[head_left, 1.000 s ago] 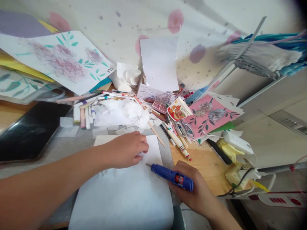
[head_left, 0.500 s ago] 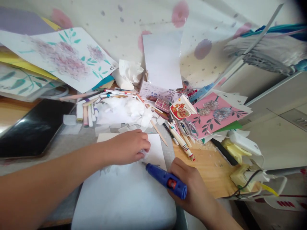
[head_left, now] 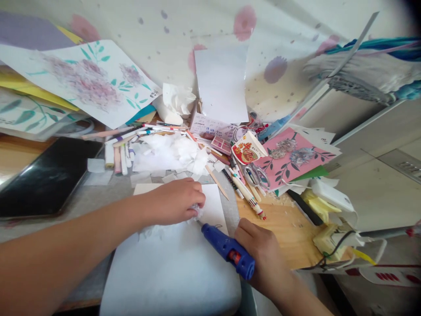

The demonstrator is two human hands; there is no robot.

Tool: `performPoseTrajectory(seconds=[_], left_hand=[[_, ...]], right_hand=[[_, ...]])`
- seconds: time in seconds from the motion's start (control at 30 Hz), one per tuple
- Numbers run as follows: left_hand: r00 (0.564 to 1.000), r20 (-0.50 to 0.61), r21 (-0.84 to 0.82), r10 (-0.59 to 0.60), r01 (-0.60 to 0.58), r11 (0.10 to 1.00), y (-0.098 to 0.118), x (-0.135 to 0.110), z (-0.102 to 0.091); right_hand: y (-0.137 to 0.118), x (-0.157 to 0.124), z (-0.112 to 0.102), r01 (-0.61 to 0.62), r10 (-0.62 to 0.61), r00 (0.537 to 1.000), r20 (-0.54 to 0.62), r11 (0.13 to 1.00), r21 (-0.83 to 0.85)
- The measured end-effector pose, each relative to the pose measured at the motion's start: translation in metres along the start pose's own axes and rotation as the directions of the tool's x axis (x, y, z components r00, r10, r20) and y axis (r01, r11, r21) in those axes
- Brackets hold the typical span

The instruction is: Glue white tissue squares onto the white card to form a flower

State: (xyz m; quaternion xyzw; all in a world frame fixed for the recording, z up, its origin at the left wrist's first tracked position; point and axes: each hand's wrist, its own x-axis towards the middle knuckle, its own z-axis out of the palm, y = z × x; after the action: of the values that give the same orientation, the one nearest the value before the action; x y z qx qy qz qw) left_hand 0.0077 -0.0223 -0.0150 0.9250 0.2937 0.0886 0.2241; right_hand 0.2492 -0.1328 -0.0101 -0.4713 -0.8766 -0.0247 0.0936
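My right hand (head_left: pixel 259 248) is wrapped round a blue hot glue gun (head_left: pixel 219 241), its nozzle pointing up and left. Right at the nozzle tip, the fingertips of my left hand (head_left: pixel 179 199) pinch a small crumpled piece of white paper (head_left: pixel 198 211). Whether tip and paper touch I cannot tell. Beneath both hands lies a large white sheet (head_left: pixel 171 272), and crumpled white bits (head_left: pixel 149 231) on it show partly behind my left forearm.
A heap of white tissue pieces (head_left: pixel 174 151) lies behind the sheet. Pens and a wooden stick (head_left: pixel 217 182) are on the right, near scissors (head_left: pixel 256 174) and a paper cup (head_left: pixel 248 149). A black tablet (head_left: pixel 49 175) lies left; flower pictures (head_left: pixel 95 83) lean behind.
The glue gun has tipped slightly, its back end a little lower. More of the white piece shows at my left fingertips. The view has shifted slightly.
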Motion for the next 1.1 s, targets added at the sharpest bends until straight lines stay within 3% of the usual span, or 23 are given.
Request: performPoseTrajectory(seconds=[0.23, 0.47, 0.7, 0.9, 1.1], left_hand=[[1.0, -0.012, -0.013, 0.003, -0.003, 1.0, -0.002, 0.0, 0.001], [1.0, -0.022, -0.015, 0.01, -0.01, 1.0, -0.003, 0.0, 0.001], [1.0, -0.02, -0.018, 0.01, -0.01, 1.0, -0.004, 0.0, 0.002], [1.0, -0.02, -0.025, 0.001, -0.002, 1.0, -0.003, 0.0, 0.001], [1.0, -0.007, -0.024, -0.014, 0.014, 1.0, 0.0, 0.001, -0.001]], right_hand=[[0.001, -0.001, -0.005, -0.046, 0.04, 0.995, 0.091, 0.997, 0.068], [0.007, -0.004, 0.001, -0.057, 0.057, 0.998, -0.014, 0.998, -0.035], [0.002, -0.007, -0.003, -0.063, 0.059, 0.996, 0.064, 0.996, 0.069], [-0.002, -0.007, 0.002, -0.024, 0.024, 0.999, -0.023, 1.0, -0.011], [-0.009, -0.004, -0.002, -0.037, 0.031, 0.998, 0.049, 0.992, 0.122]])
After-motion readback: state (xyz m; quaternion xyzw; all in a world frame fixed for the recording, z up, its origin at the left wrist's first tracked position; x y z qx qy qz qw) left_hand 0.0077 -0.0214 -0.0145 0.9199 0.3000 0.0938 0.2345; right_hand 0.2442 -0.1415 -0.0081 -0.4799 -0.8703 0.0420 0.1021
